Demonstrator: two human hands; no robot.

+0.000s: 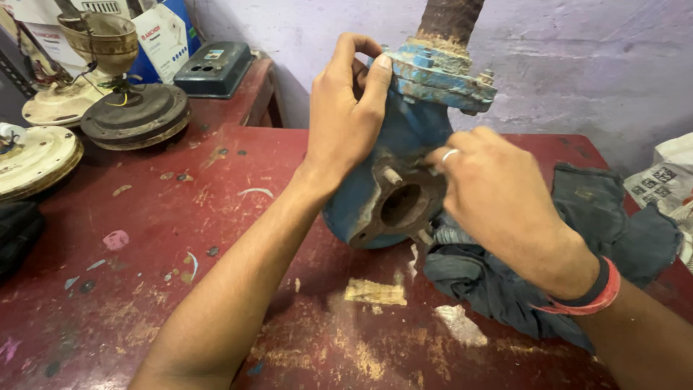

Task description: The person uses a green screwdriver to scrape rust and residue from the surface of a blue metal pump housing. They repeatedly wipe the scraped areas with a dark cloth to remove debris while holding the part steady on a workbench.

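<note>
A blue cast-metal pump housing (408,126) stands on a worn red table (180,238), with a rusty pipe (449,18) rising from its top flange. Its round side opening (401,204) faces me, with studs sticking out around it. My left hand (346,112) grips the top flange edge, thumb and fingers wrapped over it. My right hand (491,191), with a ring on one finger and red and black bands at the wrist, has its fingertips pinched at the rim of the opening; what they pinch is hidden.
A dark grey cloth (577,238) lies under and right of the housing. Ceiling-fan motor parts (133,115) and a cream fan casing (32,159) sit at the back left, with a grey box (215,66) behind. Newspaper (668,184) lies at the right edge.
</note>
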